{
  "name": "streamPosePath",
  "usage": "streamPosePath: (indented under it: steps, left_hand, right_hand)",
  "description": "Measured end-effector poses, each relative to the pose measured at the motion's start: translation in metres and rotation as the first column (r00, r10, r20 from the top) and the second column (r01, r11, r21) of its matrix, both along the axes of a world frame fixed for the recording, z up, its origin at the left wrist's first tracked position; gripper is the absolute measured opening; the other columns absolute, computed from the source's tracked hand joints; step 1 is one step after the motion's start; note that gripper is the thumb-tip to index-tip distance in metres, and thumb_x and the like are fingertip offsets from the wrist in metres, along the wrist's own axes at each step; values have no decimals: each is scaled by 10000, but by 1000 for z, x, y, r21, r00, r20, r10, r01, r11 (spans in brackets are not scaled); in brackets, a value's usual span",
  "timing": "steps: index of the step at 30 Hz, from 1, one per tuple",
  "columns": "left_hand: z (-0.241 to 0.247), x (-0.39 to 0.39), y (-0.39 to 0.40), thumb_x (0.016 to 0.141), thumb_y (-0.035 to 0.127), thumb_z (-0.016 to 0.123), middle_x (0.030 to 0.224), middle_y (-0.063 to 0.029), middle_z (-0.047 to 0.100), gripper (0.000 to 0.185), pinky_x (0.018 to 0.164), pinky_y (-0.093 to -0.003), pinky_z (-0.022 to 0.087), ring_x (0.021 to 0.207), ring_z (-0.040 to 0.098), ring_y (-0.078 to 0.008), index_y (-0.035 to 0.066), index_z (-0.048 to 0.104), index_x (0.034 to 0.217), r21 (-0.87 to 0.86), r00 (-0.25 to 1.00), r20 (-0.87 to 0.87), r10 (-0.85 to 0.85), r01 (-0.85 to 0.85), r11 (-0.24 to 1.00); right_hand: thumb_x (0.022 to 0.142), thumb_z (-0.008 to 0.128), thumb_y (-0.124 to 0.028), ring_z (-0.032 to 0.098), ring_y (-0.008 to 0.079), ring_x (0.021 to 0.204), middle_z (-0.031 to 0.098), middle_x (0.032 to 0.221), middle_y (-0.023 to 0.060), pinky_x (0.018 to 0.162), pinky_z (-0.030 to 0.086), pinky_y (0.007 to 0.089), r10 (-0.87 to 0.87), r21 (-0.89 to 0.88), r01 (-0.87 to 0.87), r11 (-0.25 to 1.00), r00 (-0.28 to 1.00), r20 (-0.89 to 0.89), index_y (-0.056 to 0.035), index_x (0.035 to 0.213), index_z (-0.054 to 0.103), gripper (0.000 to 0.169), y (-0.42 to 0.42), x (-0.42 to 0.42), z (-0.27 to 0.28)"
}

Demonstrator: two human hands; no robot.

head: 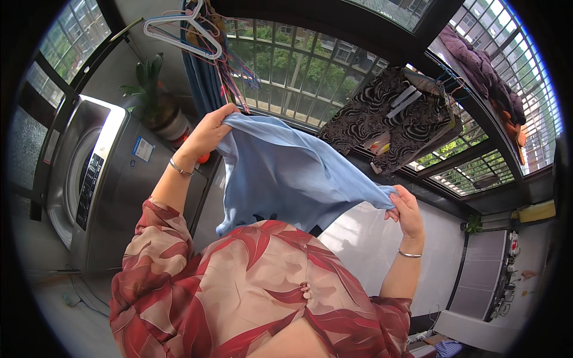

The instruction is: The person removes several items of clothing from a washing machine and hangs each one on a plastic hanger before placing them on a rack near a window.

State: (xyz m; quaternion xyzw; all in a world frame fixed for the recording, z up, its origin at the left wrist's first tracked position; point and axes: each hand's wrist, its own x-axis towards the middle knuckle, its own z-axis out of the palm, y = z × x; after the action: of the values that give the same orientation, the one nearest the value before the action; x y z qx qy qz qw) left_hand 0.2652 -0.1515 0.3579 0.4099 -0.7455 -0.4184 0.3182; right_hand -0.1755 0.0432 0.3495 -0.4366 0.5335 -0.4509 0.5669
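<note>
A light blue cloth garment hangs spread out in front of my chest, stretched between my two hands. My left hand grips its upper left corner, thumb and fingers closed on the bunched fabric. At the opposite corner, lower in the view, my right hand pinches the cloth into a narrow fold. The fabric sags between them, and its lower part passes out of sight behind my patterned blouse. Dark marks show near its lower edge, but what they are I cannot tell.
White and coloured clothes hangers hang above my left hand. A front-loading washing machine and a potted plant stand at left. Black-and-white patterned clothing hangs by the barred windows; a purple padded garment lies upper right.
</note>
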Motion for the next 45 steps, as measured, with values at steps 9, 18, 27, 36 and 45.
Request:
streamPosePath:
  steps: [9, 18, 27, 36, 45]
  left_hand:
    - [-26, -56, 43, 899, 212, 580, 902, -46, 575, 255, 804, -219, 450, 868, 557, -93, 20, 521, 1056, 271, 839, -536, -94, 277, 922]
    - [-81, -131, 132, 901, 210, 573, 968, -60, 550, 277, 838, -235, 432, 919, 540, -117, 18, 510, 1091, 486, 843, -423, -333, 521, 702]
    - [-127, -79, 106, 904, 209, 566, 1034, -74, 526, 301, 872, -252, 414, 971, 522, -141, 16, 499, 1125, 660, 895, -444, 34, 302, 688]
    - [-170, 15, 32, 907, 207, 559, 1100, -88, 501, 326, 906, -268, 397, 1022, 504, -166, 14, 489, 1160, 772, 859, -439, 262, 212, 599]
    - [-187, 92, -9, 910, 206, 552, 1166, -103, 476, 353, 941, -285, 379, 1073, 487, -190, 12, 478, 1195, 874, 822, -367, 435, 146, 463]
  right_hand:
    - [817, 579, -116, 599, 198, 679, 650, 830, 148, 599, 458, 255, 50, -843, -67, 534, 998, -48, 57, 881, 608, 186, -6, 114, 99]
    - [956, 440, -348, 579, 101, 703, 582, 733, 61, 617, 466, 250, 517, -11, -539, 842, 814, -265, -15, 965, 600, 369, -146, 129, -14]
    - [891, 531, -233, 569, 101, 598, 584, 651, 35, 519, 491, 276, 513, 41, -581, 813, 679, -526, -31, 857, 629, 227, -256, 169, -136]
    - [911, 504, -175, 615, 132, 869, 643, 918, 58, 712, 513, 291, 140, -201, -277, 940, 846, -514, -29, 1042, 610, 222, -507, 257, -147]
    - [846, 521, -248, 632, 331, 937, 669, 943, 184, 819, 473, 399, 32, -220, -232, 947, 752, -658, -30, 1026, 654, 313, -635, 328, -215]
